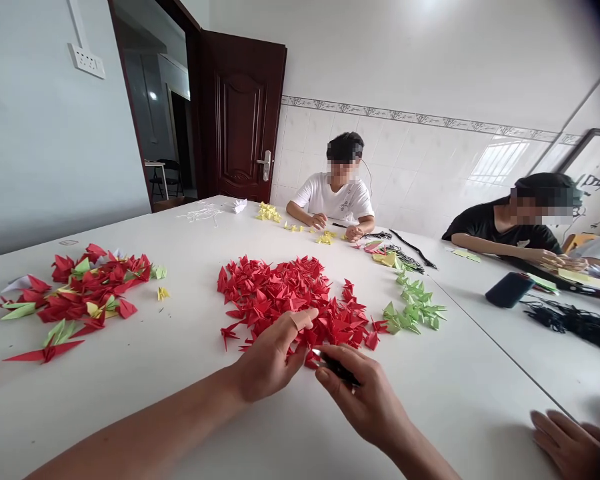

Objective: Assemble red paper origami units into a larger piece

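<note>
A large heap of red folded paper cranes (280, 287) lies in front of me on the white table. Over the heap's near edge is my left hand (273, 350), its fingers stretched out and its thumb apart from them. Red cranes show between and beyond the fingers. My right hand (360, 390) is closed on a small black-handled tool (341, 368) with shiny metal tips, whose exact kind I cannot make out. Those tips point at a red crane (311, 359) beside my left thumb. Green paper cranes (415, 303) lie to the right of the heap.
A mixed pile of cranes (95, 287) sits at left. Across the table, a person in white (335, 197) has yellow cranes (325, 237) nearby. Another in black (500, 227) works at right, near a dark case (510, 289) and black cords (580, 327). Someone's hand (570, 440) rests at lower right.
</note>
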The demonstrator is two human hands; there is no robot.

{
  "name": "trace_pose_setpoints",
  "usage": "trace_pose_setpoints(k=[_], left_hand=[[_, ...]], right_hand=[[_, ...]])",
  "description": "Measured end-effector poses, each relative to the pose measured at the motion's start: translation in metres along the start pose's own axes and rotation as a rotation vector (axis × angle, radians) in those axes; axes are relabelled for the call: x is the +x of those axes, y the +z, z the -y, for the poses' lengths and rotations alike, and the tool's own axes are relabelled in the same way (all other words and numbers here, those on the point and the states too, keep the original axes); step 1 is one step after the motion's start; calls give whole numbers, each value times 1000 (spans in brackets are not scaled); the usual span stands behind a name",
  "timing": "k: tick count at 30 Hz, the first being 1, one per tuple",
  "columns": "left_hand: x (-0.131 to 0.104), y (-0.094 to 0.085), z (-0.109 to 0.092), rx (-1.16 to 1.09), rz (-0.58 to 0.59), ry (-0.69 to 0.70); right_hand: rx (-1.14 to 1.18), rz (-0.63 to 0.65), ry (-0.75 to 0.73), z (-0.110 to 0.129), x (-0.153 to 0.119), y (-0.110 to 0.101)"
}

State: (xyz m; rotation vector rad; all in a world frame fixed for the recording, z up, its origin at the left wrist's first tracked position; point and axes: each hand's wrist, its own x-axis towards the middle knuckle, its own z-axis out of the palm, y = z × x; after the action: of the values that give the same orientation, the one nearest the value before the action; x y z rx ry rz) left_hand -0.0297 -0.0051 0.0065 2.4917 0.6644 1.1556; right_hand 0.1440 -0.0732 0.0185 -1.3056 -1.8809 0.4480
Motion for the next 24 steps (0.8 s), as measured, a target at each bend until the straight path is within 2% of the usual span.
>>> trace_pose_setpoints(k=[2, 6, 11, 17, 24], left_hand=[[0, 0, 1, 11, -7, 19], [0, 1, 2, 35, -10, 43], [0, 0, 0, 51, -15, 73], [1, -1, -3, 45, 21, 82], [1, -1, -3, 65, 23, 102]], right_hand=[[-11, 26, 11, -2, 0, 3], [-29, -38, 24, -7, 3, 6], [-21, -32, 38, -11, 3, 8], [-45, -104, 80, -13, 3, 10], [-78, -64, 63, -12, 4, 9]])
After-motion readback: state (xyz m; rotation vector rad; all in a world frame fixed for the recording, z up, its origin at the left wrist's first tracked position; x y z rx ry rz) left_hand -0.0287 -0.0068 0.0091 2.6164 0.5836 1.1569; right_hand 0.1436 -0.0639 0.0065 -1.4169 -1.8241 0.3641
